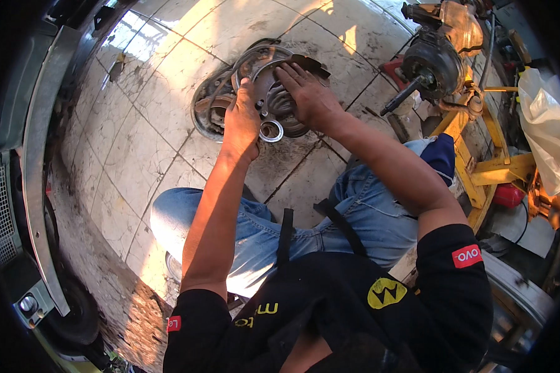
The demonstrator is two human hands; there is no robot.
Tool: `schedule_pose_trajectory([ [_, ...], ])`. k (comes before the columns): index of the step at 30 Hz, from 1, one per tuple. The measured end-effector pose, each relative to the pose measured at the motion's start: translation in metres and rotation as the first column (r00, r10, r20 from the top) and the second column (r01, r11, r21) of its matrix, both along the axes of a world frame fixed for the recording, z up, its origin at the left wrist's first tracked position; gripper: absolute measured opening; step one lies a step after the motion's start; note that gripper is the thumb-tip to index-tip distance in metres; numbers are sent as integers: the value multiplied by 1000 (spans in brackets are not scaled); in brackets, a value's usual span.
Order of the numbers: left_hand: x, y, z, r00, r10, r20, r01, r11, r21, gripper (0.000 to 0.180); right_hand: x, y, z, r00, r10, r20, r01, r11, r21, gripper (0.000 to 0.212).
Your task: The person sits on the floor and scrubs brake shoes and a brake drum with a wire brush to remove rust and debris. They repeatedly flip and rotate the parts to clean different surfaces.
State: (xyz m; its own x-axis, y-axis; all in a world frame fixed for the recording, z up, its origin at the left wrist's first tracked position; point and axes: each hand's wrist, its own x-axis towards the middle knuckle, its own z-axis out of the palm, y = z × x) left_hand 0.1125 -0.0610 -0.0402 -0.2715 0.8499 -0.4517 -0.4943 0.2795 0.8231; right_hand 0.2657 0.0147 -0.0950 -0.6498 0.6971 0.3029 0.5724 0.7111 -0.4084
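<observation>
My left hand [243, 120] is closed round the near left side of a round, greasy metal plate [266, 82] with a raised curved rim and several holes. My right hand [310, 96] rests on the plate's right side, fingers stretched out and close together. Beyond those fingertips a dark curved flange [310, 64] sticks out. A shiny metal ring [271, 130] shows at the near edge, between my hands. Beneath lie other round, dirty metal parts [208, 110] on the tiled floor; my hands partly hide them.
To the right, a yellow metal stand [479, 171] bears a dark drum-shaped mechanical assembly with a shaft [430, 65]. A white plastic bag [543, 115] hangs beside it. At the left is a vehicle's metal bumper [36, 161]. Stained floor tiles [137, 133] surround the parts.
</observation>
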Motion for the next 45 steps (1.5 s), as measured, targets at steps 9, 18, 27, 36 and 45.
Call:
schedule_pose_trajectory([
  [9,1,-2,4,1000,-4,11,4,1000,12,57,-8,-7,8,1000,2,-18,-3,996,-84,59],
  [18,-2,2,-12,999,31,21,-32,999,36,54,-11,-20,27,987,134,-84,-137,990,-37,54],
  [27,-5,2,0,999,38,24,-37,998,-42,55,-2,-14,20,984,168,54,-174,975,138,56],
  [36,2,2,-5,998,29,-47,-29,1000,5,59,-9,-16,27,993,116,19,-117,990,81,57],
  [45,4,1,2,999,34,-23,-34,999,-29,56,-6,-15,30,986,143,81,-154,977,149,53],
])
